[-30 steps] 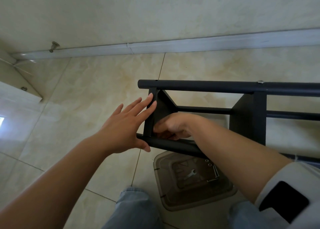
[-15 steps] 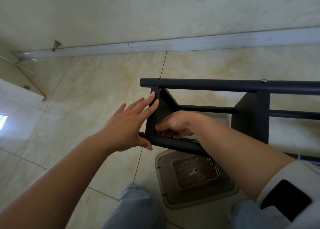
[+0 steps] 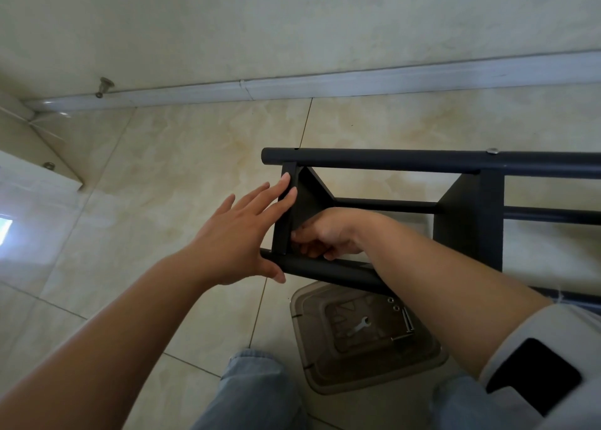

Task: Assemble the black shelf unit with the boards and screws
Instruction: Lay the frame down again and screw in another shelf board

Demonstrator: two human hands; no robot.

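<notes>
Head view – my flat left hand (image 3: pixel 237 234) steadies the black metal end board (image 3: pixel 286 208), right hand (image 3: pixel 328 234) curled at its joint – silver screws (image 3: pixel 406 319) left in the clear tray (image 3: pixel 312 374)

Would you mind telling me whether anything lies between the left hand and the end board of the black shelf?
Nothing visible does: the left hand already has straight fingertips on the end board, while the right hand works behind it.

Soft daylight, wide-angle bend

We see even, bright daylight on the glossy floor tiles (image 3: pixel 182 156), with white glare at the left edge. The baseboard (image 3: pixel 357 81) bows under lens distortion; near forearms blur slightly; shadows stay faint.
</notes>
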